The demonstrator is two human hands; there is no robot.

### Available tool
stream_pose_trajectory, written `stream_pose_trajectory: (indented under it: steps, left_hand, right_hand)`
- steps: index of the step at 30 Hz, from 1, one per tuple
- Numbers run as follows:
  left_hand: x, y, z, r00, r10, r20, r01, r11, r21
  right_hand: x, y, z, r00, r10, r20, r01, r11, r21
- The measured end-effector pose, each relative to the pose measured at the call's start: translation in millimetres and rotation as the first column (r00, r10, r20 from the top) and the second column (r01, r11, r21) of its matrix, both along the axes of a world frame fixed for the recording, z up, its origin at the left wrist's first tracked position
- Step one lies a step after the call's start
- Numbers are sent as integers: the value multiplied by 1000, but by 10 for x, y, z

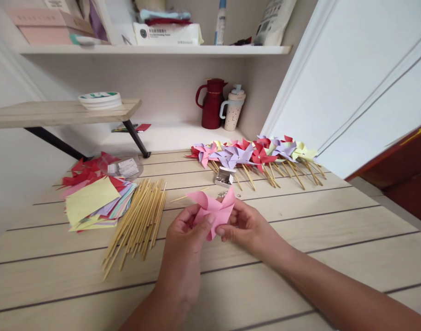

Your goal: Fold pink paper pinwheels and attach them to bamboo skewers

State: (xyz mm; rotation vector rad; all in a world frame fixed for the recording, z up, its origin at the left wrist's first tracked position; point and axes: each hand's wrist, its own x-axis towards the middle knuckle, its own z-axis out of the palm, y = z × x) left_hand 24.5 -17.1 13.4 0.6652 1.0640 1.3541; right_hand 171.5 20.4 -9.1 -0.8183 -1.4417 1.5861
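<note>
A pink paper pinwheel (219,215) is held in the air between both hands above the slatted table. My left hand (189,227) pinches it with the thumb pressed near its centre. My right hand (243,225) grips its right side, thumb in front and fingers behind. Just beyond the paper stands a small open box (224,177) with small metal pieces (223,194) lying in front of it. A single thin stick (187,195) lies partly behind the pinwheel. To the left is a pile of wooden sticks (141,216).
Finished pinwheels (238,156) on sticks lie in a row at the back right. Coloured paper sheets (93,200) are stacked at the left, near a clear plastic container (129,166). A raised wooden shelf (58,112), a red jug (213,103) and a tumbler (233,109) stand behind.
</note>
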Motion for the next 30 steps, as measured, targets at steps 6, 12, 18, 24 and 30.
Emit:
stream_pose_trajectory:
  steps: [6,12,18,24,30]
  left_hand:
    - [21,4,28,999,-4,40,5,1000,-19]
    - [2,18,1,998,-45,-36,44,999,-20]
    - [-34,66,-67,989,-146,-11,146,987,63]
    - [-61,109,-68,968,-240,-71,247,962,120]
    - [-84,121,-108,949,-295,-107,307,944,120]
  right_hand:
    - [7,-13,29,996,-90,14,90,996,15]
    - [23,-26,87,994,-106,35,107,994,-25]
    - [84,43,94,985,-169,-42,164,982,-88]
    - [124,64,113,986,-150,-79,143,986,-81]
    - [108,38,137,991,-115,-61,110,991,-73]
